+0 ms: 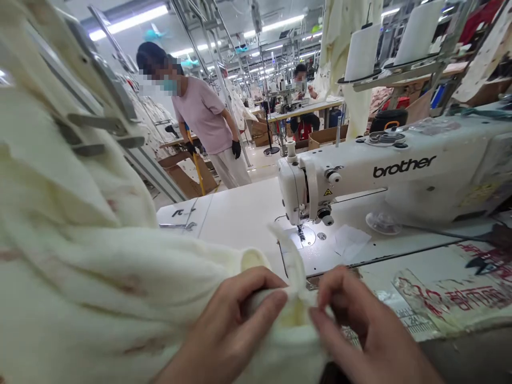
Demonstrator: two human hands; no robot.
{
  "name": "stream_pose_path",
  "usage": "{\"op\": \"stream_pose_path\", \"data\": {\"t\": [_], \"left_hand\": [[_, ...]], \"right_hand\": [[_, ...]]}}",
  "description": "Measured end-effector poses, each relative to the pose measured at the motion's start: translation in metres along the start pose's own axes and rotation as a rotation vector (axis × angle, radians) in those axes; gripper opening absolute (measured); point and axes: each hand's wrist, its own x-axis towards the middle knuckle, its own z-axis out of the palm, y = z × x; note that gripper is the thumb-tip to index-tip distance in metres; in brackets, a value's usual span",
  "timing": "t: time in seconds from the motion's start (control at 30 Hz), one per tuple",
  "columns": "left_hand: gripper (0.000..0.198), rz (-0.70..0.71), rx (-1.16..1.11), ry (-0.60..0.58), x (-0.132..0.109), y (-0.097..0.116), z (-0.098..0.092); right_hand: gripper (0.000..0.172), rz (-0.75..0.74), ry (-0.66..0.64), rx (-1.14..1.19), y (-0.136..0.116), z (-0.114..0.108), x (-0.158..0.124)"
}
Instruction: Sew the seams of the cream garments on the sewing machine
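A big bundle of cream fabric [100,277] fills the left and lower part of the view. My left hand [236,325] pinches a bunched edge of it between thumb and fingers. My right hand [360,330] pinches the same edge from the right, fingertips almost touching the left hand's. A narrow cream strip [290,261] of the fabric stands up between the two hands. Beyond them is a white Brother sewing machine [400,170], its needle [301,232] over the plate, apart from the fabric.
The white machine table [240,213] carries a small white cloth scrap [350,240] and printed paper [452,293] at the right. A person in a pink shirt and black gloves [208,122] stands behind; another sits at a far machine [302,101]. Thread cones [362,50] stand above.
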Motion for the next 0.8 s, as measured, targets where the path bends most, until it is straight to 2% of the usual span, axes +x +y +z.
{"op": "stream_pose_path", "data": {"t": [0.07, 0.13, 0.27, 0.33, 0.43, 0.5, 0.53, 0.57, 0.6, 0.67, 0.7, 0.73, 0.77, 0.8], "left_hand": [[0.028, -0.027, 0.005, -0.031, 0.004, 0.002, -0.001], [0.031, -0.071, 0.025, -0.048, 0.005, 0.003, -0.002], [0.036, -0.092, 0.07, -0.059, 0.005, -0.001, 0.002], [0.031, -0.038, 0.089, -0.061, 0.007, -0.002, 0.003], [0.02, 0.17, 0.141, -0.107, 0.019, 0.001, -0.001], [0.018, 0.337, 0.164, -0.274, 0.036, 0.004, -0.006], [0.018, 0.406, 0.177, -0.377, 0.046, 0.005, -0.007], [0.017, 0.457, 0.203, -0.427, 0.056, 0.006, -0.009], [0.017, 0.488, 0.247, -0.396, 0.065, 0.007, -0.009], [0.013, 0.481, 0.354, -0.164, 0.075, 0.011, -0.004], [0.011, 0.444, 0.391, -0.061, 0.076, 0.013, 0.0], [0.01, 0.394, 0.409, -0.007, 0.074, 0.017, 0.005], [0.013, 0.341, 0.413, -0.017, 0.069, 0.02, 0.012], [0.018, 0.284, 0.41, -0.081, 0.064, 0.023, 0.018]], "right_hand": [[0.02, 0.15, -0.121, 0.199, -0.005, -0.014, 0.002], [0.024, 0.204, -0.193, 0.244, -0.008, -0.025, 0.003], [0.022, 0.142, -0.196, 0.096, -0.005, -0.039, 0.004], [0.024, 0.008, -0.189, -0.032, -0.003, -0.045, 0.005], [0.027, -0.424, -0.038, -0.422, -0.002, -0.055, 0.009], [0.029, -0.65, -0.047, -0.665, -0.002, -0.059, 0.014], [0.026, -0.662, -0.11, -0.72, -0.001, -0.06, 0.016], [0.022, -0.591, -0.181, -0.728, 0.001, -0.06, 0.018], [0.019, -0.455, -0.231, -0.699, 0.002, -0.059, 0.02], [0.02, -0.151, -0.253, -0.59, 0.007, -0.059, 0.022], [0.019, -0.038, -0.234, -0.538, 0.009, -0.059, 0.023], [0.018, 0.033, -0.218, -0.496, 0.01, -0.06, 0.022], [0.017, 0.069, -0.201, -0.468, 0.012, -0.062, 0.021], [0.017, 0.089, -0.188, -0.45, 0.013, -0.064, 0.02]]}}
